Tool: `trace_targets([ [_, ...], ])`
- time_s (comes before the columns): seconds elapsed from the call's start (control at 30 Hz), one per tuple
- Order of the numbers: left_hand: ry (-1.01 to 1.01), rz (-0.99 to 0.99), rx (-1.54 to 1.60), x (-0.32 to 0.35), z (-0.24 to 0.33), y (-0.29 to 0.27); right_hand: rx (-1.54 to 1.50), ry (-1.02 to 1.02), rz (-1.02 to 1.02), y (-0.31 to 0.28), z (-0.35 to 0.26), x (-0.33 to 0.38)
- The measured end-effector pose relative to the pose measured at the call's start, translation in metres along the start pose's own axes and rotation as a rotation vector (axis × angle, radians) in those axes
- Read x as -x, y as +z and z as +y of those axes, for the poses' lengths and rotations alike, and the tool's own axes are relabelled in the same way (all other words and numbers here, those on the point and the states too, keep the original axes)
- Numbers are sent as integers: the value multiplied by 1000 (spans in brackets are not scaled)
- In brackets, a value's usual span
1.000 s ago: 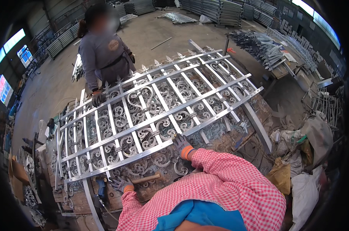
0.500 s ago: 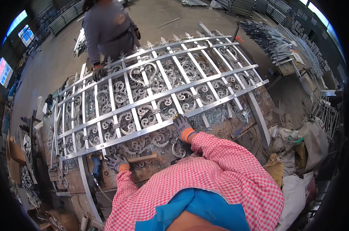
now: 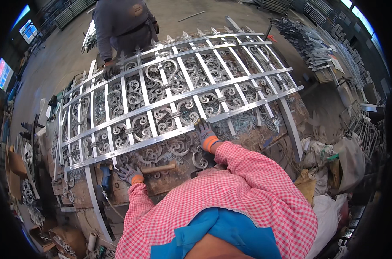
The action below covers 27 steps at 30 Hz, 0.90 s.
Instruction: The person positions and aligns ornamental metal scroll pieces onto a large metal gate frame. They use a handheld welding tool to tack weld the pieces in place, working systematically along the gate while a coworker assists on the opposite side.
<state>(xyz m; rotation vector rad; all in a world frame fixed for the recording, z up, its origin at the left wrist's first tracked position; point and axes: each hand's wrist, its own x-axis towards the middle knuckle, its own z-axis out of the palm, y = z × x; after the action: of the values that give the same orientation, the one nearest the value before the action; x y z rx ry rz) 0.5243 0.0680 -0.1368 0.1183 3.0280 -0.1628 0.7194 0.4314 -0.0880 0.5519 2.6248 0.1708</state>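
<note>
Gate panel (image 3: 170,99) bare silvery metal; hammer handle (image 3: 159,168) wood; gloves (image 3: 207,136) knit.

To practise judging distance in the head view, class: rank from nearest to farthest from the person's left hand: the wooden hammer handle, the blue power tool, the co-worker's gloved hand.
From the left hand:
1. Wooden hammer handle, in its grip, running right.
2. Blue power tool, just to its left on the bench.
3. Co-worker's gloved hand, across the metal gate, at the far side.

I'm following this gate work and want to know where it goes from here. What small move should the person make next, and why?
Probably lift the hammer with the left hand. That hand already grips its wooden handle on the bench, while the right hand presses on the lower rail of the gate panel, and a co-worker's hand steadies the far side.
</note>
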Motion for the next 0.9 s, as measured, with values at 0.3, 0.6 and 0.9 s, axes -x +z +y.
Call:
trace_targets([
  [0.3,-35,-71,-8,5,4,-17,10,-3,-16,-2,-3,1],
  [0.6,-215,35,187,-23,31,-7,-43,-5,57,8,-1,-1],
  [0.9,42,224,236,-68,134,-43,-13,-11,39,-3,-1,2],
])
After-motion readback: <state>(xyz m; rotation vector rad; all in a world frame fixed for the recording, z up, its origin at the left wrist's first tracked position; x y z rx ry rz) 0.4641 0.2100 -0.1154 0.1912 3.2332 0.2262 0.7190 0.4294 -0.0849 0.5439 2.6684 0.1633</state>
